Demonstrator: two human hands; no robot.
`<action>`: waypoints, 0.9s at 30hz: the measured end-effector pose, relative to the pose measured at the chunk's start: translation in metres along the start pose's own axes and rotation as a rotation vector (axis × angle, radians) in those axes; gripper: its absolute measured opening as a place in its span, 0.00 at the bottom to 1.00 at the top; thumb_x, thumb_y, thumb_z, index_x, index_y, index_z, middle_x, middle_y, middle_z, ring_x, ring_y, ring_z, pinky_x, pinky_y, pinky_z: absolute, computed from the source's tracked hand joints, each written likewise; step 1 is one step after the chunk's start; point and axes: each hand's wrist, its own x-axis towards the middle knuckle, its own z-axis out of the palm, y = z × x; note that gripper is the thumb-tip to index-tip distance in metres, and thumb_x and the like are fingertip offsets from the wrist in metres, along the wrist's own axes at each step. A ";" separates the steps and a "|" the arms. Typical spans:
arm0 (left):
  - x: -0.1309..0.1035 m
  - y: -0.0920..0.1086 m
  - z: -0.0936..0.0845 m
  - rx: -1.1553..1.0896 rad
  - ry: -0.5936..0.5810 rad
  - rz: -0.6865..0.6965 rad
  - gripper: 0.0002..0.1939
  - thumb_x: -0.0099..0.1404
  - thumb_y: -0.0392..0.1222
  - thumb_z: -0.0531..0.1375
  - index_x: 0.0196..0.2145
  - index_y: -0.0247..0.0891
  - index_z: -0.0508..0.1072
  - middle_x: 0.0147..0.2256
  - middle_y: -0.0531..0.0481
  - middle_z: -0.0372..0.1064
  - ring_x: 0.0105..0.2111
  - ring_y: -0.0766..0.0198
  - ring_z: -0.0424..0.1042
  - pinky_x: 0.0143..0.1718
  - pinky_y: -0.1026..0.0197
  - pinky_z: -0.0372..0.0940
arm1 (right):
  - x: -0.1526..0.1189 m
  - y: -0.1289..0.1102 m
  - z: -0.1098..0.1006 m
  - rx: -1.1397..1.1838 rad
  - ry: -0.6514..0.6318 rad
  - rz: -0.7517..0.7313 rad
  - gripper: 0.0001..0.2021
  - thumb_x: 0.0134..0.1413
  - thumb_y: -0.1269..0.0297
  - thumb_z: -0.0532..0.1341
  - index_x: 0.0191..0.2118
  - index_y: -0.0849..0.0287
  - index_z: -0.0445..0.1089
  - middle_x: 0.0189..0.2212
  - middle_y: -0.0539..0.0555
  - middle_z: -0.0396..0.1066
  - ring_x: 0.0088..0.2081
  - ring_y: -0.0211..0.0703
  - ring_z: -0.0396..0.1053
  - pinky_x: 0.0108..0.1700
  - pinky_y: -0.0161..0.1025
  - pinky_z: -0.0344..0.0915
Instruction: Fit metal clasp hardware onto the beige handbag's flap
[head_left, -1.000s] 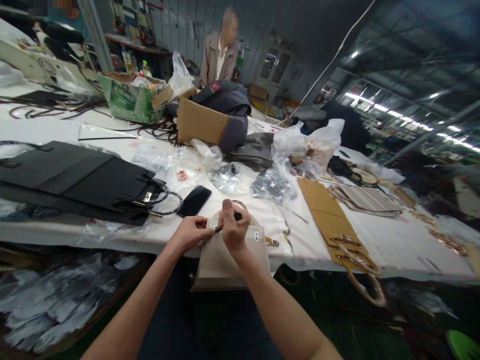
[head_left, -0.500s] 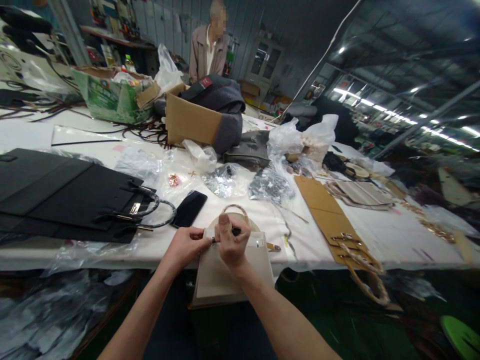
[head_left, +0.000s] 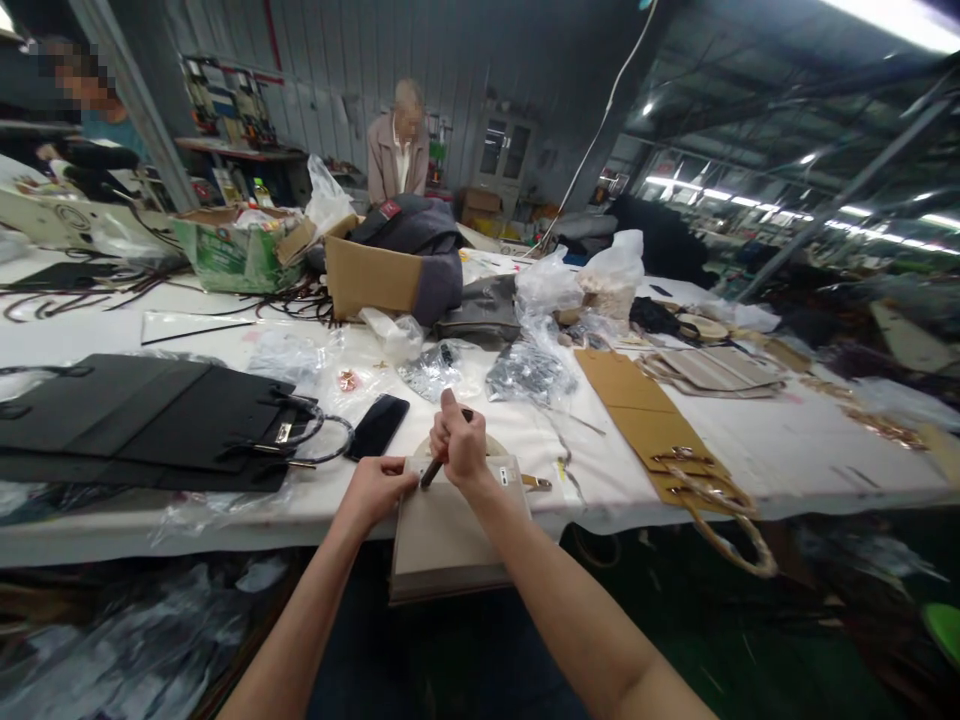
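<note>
A beige handbag [head_left: 450, 540] leans at the table's front edge in front of me, partly over my lap. My left hand [head_left: 381, 488] pinches its upper left corner between thumb and fingers. Wrapped round a dark, stick-shaped hand tool [head_left: 433, 472] is my right hand [head_left: 459, 440], thumb up. The tool slants down to the left, its lower end at the bag's top edge close to my left fingertips. A small metal fitting [head_left: 504, 474] shows on the bag's upper right. A tan strap with a buckle [head_left: 538, 483] sticks out beyond it.
On the left lie black bag pieces [head_left: 165, 420] with handles and a phone [head_left: 380, 427]. Tan bag panels [head_left: 645, 420] with handles lie right. Behind are plastic bags [head_left: 531, 370], a cardboard box [head_left: 371, 280] and a green box [head_left: 236, 255]. A person [head_left: 397, 155] stands beyond the table.
My right hand has lifted and tilted, so the tool's shaft now shows below the fist. My left hand stays at the bag's corner. The view has shifted, and another person appears far left.
</note>
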 end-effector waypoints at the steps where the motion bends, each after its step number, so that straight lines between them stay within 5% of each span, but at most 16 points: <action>1: 0.000 0.000 0.000 0.004 0.001 0.001 0.15 0.51 0.51 0.67 0.21 0.34 0.78 0.20 0.55 0.58 0.25 0.67 0.54 0.28 0.63 0.44 | 0.003 0.000 0.000 0.000 0.011 0.017 0.39 0.51 0.33 0.77 0.21 0.53 0.52 0.15 0.40 0.46 0.14 0.29 0.43 0.15 0.34 0.38; 10: 0.001 0.001 0.000 -0.120 -0.014 -0.070 0.19 0.48 0.49 0.69 0.33 0.31 0.88 0.23 0.53 0.69 0.26 0.65 0.61 0.28 0.64 0.52 | 0.000 0.000 -0.006 0.013 0.001 0.078 0.38 0.53 0.36 0.77 0.22 0.53 0.51 0.15 0.40 0.46 0.14 0.29 0.43 0.15 0.34 0.38; 22: -0.001 0.000 -0.003 -0.101 -0.026 -0.047 0.19 0.51 0.52 0.69 0.32 0.31 0.86 0.24 0.53 0.69 0.27 0.65 0.61 0.28 0.64 0.52 | 0.050 0.031 0.005 -0.077 0.117 0.337 0.34 0.62 0.40 0.74 0.27 0.52 0.50 0.15 0.37 0.46 0.15 0.28 0.40 0.15 0.30 0.35; 27: -0.001 0.001 -0.007 -0.125 -0.102 -0.068 0.23 0.49 0.58 0.72 0.27 0.31 0.83 0.23 0.53 0.67 0.26 0.66 0.59 0.29 0.64 0.53 | 0.050 0.019 0.010 -0.107 0.054 0.418 0.35 0.62 0.40 0.74 0.26 0.52 0.49 0.15 0.37 0.44 0.15 0.27 0.39 0.15 0.29 0.34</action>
